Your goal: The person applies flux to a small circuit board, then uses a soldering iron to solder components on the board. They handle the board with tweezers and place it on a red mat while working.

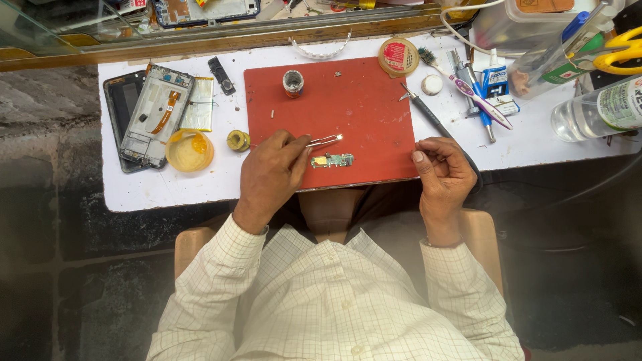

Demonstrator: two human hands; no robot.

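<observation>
- Left hand (271,175) pinches tweezers (326,140) pen-style, thumb and forefinger closed on the shaft, tips angled out over the mat and just above the board; the low wrist on the mat edge looks like a steadying brace.
- Right hand (445,175) sits curled loosely at the mat's right edge, fingers folded in; it seems to hold nothing, though the palm side is hidden, so I cannot tell for sure.
- Board (332,160): small, narrow, greenish circuit strip with pale metal patches and a yellowish end, lying flat near the front edge of the red mat (361,87), between the two hands. Close in, probably for reach and sight.
- Tweezer tips catch a bright glint; whether they carry a part is too small to tell.
- Mat lies centred on the white table (167,190), likely as a contrasting work surface; tiny specks, maybe screws, scattered on it.
- Small jar (293,83) stands at the mat's far side.
- Left of the mat: yellow dish (189,150), and an opened phone (157,113) with its frame exposed.
- Far right: round tin (398,56), toothbrush (465,90), clear bottle (598,110) lying on its side.
</observation>
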